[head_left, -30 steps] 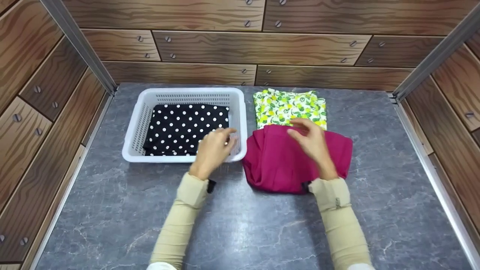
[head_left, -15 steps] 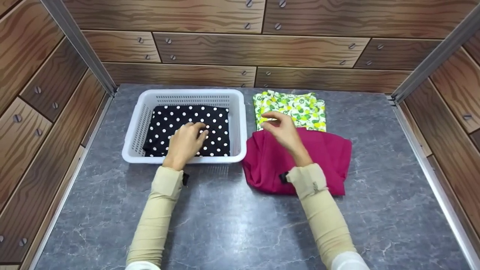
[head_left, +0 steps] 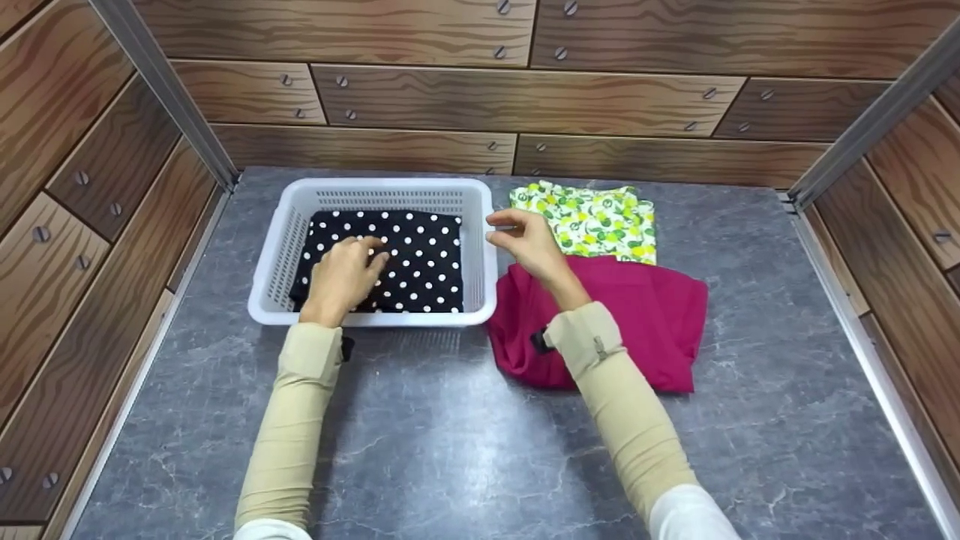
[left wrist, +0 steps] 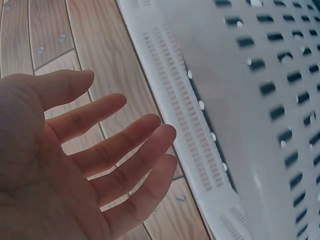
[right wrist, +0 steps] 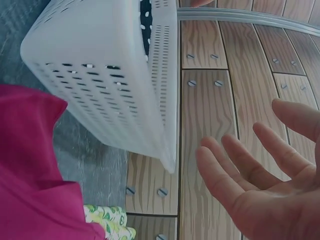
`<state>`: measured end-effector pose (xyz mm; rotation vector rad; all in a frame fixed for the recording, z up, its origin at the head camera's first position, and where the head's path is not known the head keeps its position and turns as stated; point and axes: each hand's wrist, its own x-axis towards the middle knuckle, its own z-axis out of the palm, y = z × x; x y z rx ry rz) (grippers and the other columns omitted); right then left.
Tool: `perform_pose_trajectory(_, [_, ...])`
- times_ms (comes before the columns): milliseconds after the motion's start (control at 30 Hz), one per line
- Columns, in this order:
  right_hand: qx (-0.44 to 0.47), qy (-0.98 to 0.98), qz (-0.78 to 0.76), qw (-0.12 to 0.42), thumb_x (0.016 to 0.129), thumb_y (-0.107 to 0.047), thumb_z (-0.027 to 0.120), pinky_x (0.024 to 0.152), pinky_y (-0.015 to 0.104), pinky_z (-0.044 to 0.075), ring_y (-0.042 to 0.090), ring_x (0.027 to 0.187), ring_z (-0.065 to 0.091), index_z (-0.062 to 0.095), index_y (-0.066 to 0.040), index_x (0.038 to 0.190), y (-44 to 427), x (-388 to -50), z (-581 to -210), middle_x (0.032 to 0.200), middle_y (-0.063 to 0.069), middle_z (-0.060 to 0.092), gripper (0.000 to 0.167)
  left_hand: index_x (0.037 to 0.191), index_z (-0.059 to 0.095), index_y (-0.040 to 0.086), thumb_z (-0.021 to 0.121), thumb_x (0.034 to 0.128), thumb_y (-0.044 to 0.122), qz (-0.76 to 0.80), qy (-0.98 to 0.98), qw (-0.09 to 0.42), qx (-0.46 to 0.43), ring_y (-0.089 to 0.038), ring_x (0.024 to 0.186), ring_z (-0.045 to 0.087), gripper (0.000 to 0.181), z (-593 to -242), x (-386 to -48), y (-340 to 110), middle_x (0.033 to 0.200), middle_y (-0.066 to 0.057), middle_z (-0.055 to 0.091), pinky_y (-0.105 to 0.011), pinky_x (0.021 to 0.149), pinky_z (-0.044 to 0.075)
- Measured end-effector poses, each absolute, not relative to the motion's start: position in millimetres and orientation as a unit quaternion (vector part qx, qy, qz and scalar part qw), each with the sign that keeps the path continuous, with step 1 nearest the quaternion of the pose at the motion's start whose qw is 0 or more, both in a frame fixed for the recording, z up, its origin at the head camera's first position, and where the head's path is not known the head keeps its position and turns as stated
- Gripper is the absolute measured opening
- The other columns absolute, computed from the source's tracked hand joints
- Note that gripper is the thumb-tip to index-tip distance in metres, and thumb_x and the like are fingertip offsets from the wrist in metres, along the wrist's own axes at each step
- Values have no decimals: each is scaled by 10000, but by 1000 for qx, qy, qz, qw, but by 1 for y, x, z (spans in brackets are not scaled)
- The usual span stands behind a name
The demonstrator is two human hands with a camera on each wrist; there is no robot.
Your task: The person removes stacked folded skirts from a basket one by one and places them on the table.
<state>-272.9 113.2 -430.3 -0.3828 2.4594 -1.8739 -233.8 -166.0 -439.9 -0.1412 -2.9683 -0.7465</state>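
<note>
In the head view my left hand [head_left: 343,276] hovers over the near left part of a white plastic basket [head_left: 486,262]. Inside that basket lies a folded black cloth with white dots [head_left: 420,259]. The left wrist view shows the left hand's fingers [left wrist: 125,160] spread loosely, apart from the basket and holding nothing. My right hand [head_left: 531,244] is just right of the basket's right rim, above the magenta cloth [head_left: 637,322]. Its fingers [right wrist: 250,160] are loosely bent with nothing between them in the right wrist view.
A folded white cloth with a yellow and green print [head_left: 600,221] lies at the back, partly under the magenta cloth. Everything stands on a grey marbled table [head_left: 442,450]. Wood-patterned walls [head_left: 420,97] with metal corner rails [head_left: 165,97] enclose the back and sides.
My left hand has moved left, from the basket's near right corner to over its left half. The right hand has also moved left, from over the magenta cloth towards the basket's right rim.
</note>
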Motion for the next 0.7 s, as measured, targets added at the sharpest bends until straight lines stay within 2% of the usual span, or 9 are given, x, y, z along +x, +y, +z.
perform_pose_trajectory(133, [-127, 790, -599, 25, 896, 49, 655, 839, 270, 535, 297, 990, 669, 646, 159, 1179, 102, -279, -426, 1167, 297, 671, 303, 1318, 652, 25, 583, 1031, 243, -243, -968, 34, -41, -459, 1077, 629, 368, -436, -237, -176, 1215, -257, 650, -591, 866, 520])
perform_pose_trajectory(267, [-107, 778, -614, 77, 913, 31, 656, 846, 300, 554, 193, 932, 650, 644, 139, 1199, 88, -282, -422, 1158, 263, 673, 305, 1329, 634, -11, 576, 1032, 232, -251, -967, 23, -37, -458, 1119, 610, 388, -434, -244, -188, 1245, -287, 631, -586, 930, 491])
perform_pose_trajectory(400, [-84, 774, -613, 135, 948, -9, 653, 927, 373, 551, 220, 1000, 650, 632, 116, 1241, 78, -284, -421, 1180, 211, 661, 320, 1369, 596, -18, 549, 1040, 233, -261, -965, -27, -26, -451, 1236, 546, 417, -432, -251, -198, 1355, -283, 581, -580, 1034, 423])
perform_pose_trajectory(533, [-69, 781, -600, 161, 956, -31, 659, 932, 369, 547, 243, 1036, 646, 628, 105, 1264, 71, -287, -424, 1185, 200, 655, 338, 1418, 544, -23, 517, 1054, 244, -271, -959, -80, -13, -442, 1308, 490, 453, -430, -256, -204, 1438, -273, 519, -572, 1094, 364])
perform_pose_trajectory(700, [-50, 784, -592, 181, 940, -28, 669, 930, 374, 537, 228, 1025, 617, 613, 97, 1278, 62, -290, -428, 1194, 188, 639, 364, 1423, 526, -45, 505, 1056, 247, -284, -954, -97, -4, -446, 1296, 496, 469, -432, -263, -211, 1437, -289, 510, -563, 1102, 357])
